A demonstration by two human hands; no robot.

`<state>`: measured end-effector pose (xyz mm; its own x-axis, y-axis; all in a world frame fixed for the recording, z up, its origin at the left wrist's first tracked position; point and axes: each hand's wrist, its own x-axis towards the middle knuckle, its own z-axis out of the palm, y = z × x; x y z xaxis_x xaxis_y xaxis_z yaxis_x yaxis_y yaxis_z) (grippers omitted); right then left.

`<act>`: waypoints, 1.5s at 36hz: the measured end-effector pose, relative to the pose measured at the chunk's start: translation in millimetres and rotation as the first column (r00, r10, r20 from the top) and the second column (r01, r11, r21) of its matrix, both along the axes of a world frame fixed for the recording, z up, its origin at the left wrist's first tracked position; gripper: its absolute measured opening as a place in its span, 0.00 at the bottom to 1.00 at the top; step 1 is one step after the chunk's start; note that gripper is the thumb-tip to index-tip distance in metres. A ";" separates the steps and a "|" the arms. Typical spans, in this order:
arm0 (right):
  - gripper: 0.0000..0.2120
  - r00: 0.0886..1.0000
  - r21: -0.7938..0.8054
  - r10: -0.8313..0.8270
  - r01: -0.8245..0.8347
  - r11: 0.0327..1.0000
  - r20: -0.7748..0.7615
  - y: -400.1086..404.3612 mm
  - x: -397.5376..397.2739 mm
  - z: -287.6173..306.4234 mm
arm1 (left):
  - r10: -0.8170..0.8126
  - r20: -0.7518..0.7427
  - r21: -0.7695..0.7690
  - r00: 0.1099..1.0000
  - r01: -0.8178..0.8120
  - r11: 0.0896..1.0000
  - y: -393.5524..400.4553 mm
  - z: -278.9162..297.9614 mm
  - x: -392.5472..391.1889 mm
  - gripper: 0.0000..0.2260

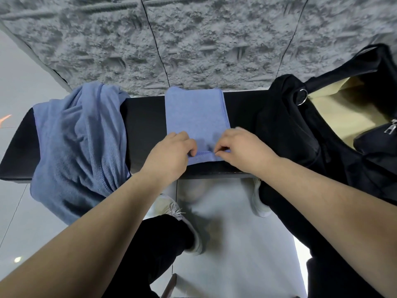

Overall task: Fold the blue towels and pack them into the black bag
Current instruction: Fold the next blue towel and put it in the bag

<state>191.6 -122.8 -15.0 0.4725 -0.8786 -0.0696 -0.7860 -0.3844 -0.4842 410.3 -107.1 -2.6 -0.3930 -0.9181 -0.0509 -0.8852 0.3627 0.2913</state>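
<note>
Two soft blue terry towels, one folded flat (pixel 196 117) and one crumpled (pixel 79 143), one black fabric bag (pixel 300 130), one black bench (pixel 144 130), and two bare hands, left (pixel 171 151) and right (pixel 242 147).

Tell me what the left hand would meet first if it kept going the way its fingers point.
The left hand points right along the folded towel's near hem, so it would likely meet the right hand pinching that hem.

Head view, steeply down, close over bench (pixel 146 125)
</note>
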 end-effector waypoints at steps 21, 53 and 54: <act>0.13 0.985 -0.303 0.052 -0.101 0.948 -0.164 14.2 8.3 -7.7 | 0.074 0.056 0.018 0.996 -0.075 0.997 12.2 -3.6 -8.3 0.08; 0.13 0.997 0.099 -0.013 0.021 0.995 -0.082 24.2 -5.6 3.2 | 0.242 -0.045 0.328 0.969 -0.214 0.920 10.6 9.4 -4.9 0.04; 0.14 0.998 0.119 -0.023 0.030 0.992 -0.065 23.7 -6.1 5.2 | 0.231 -0.041 0.323 0.972 -0.206 0.924 9.7 9.9 -4.0 0.05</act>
<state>185.4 -99.1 -9.8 0.4403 -0.8744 -0.2040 -0.8258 -0.3053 -0.4742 406.3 -97.4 7.3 -0.1985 -0.9233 -0.3288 -0.9025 0.0413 0.4288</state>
